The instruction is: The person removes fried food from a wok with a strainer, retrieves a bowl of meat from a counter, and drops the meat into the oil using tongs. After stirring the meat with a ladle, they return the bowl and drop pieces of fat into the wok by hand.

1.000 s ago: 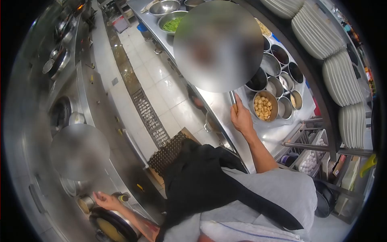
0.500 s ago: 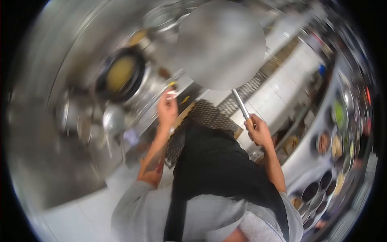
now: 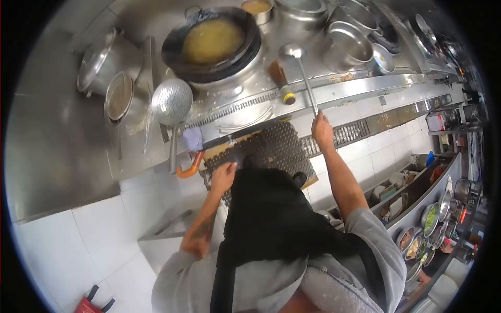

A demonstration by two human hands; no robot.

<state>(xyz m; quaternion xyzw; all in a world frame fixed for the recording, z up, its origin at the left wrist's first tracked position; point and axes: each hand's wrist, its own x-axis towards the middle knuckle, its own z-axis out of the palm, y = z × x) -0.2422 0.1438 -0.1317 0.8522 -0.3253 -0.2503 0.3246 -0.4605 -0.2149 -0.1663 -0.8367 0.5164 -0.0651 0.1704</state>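
My right hand [image 3: 322, 129] is closed round the handle end of a long steel ladle [image 3: 307, 78]. The ladle's bowl rests at the stove top, beside a brush [image 3: 282, 81] with a yellow-banded end. My left hand [image 3: 224, 177] hangs by the black apron [image 3: 276, 219], fingers curled; whatever they might hold is hidden. Near that hand is an orange-brown curved handle [image 3: 192, 166]. A black wok [image 3: 175, 49] with yellowish liquid sits on the burner ahead.
A perforated strainer [image 3: 172, 101] and a lidded pot [image 3: 96, 62] stand left. Steel pots [image 3: 349, 47] line the stove's back right. A rubber mat [image 3: 266, 148] lies underfoot. Ingredient bowls [image 3: 430, 219] fill the right counter, with another person's hand [image 3: 424, 277] near them.
My view has turned toward the stove. My right hand has swung forward, bringing the ladle over the stove top. My left hand has drawn back from the stove edge to the apron.
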